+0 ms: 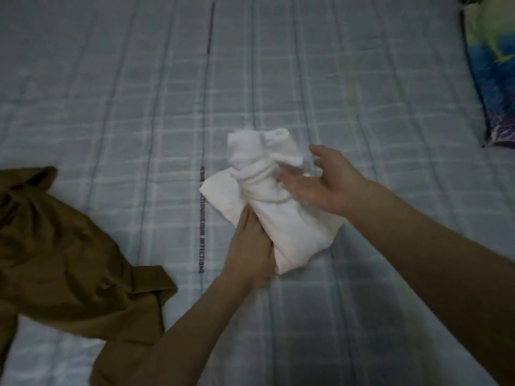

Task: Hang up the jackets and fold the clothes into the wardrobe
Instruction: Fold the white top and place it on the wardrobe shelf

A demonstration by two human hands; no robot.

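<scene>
Now your left hand (252,252) is gripping the white bundle (273,199) w/ curled fingers; right hand (320,182) is prob. resting open, blurred. Loose top could be unrolling.

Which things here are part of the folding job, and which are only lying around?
Part of the job:
- white garment, gripped by the left hand, touched by the right hand
- brown garment, unfolded on the left

Only lying around:
- checked bedsheet
- colourful pillow at the right edge
</scene>
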